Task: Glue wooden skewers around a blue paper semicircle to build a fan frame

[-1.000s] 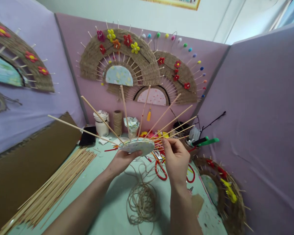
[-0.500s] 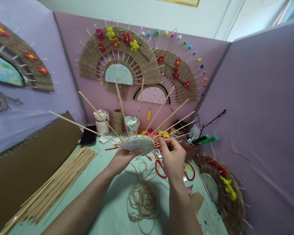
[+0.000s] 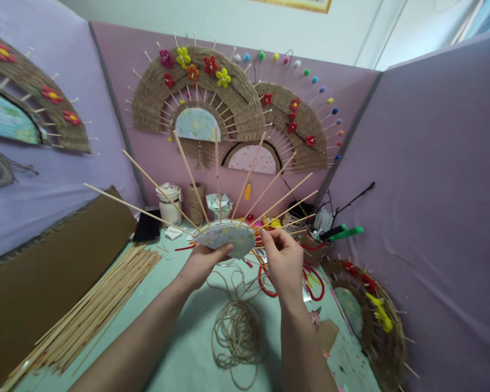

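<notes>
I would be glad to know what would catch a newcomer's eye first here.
Probably the fan of thin wooden sticks spreading from the pale patterned piece that the left hand holds mid-view, with the right hand beside its right edge. Next might come the woven arch with bright flowers on the pink panel behind, then the loose coil of twine on the table below the hands.

No readable text, label, brand, number or sign anywhere in view: nothing legible on the tabletop (image 3: 191,354), the purple partition (image 3: 424,158) or the woven fan (image 3: 247,111).
</notes>
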Available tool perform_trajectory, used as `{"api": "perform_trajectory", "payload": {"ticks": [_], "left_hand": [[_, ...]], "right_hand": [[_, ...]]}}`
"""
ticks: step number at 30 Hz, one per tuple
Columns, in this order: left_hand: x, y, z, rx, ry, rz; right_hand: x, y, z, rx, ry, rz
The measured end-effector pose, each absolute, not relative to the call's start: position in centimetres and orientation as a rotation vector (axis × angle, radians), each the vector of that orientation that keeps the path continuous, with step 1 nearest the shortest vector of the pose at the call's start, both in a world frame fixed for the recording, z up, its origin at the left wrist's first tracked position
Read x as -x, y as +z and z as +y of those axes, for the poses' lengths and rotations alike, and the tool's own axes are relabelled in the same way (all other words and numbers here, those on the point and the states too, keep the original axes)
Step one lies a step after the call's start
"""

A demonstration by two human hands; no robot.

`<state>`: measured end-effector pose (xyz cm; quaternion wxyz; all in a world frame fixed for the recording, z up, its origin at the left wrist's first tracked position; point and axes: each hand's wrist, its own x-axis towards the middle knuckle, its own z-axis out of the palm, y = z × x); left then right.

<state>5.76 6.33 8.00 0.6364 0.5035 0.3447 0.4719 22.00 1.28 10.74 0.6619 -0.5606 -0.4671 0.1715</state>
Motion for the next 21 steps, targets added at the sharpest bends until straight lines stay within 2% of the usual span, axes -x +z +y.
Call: {"api": "perform_trajectory", "payload": {"ticks": [21], "left_hand": [[-5.79, 8.47, 6.12, -1.100, 1.108, 0.738]], "right_hand": [[-21.90, 10.84, 1.38, 1.313, 0.454, -1.060]]}}
